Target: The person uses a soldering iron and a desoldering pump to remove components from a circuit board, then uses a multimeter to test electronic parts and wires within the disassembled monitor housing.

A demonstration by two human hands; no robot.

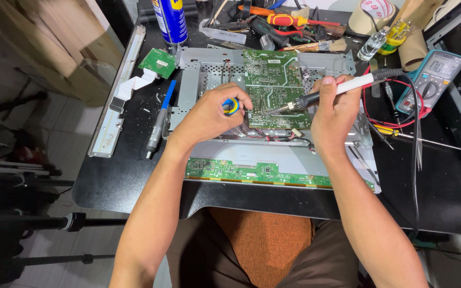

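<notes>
Soldering iron [326,92] in right hand [333,118]; tip mid-board [273,88].

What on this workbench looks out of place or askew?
A long metal strip overhangs the black table at its left edge, and a small green board lies loose, trailing a white ribbon cable.

At the table's far edge stands a blue spray can [169,20] with a yellow label. At the right lies a teal multimeter [431,80] with a small grey rectangular screen. A small clear bottle [372,46] sits beside a yellow-filled one [395,35].
</notes>
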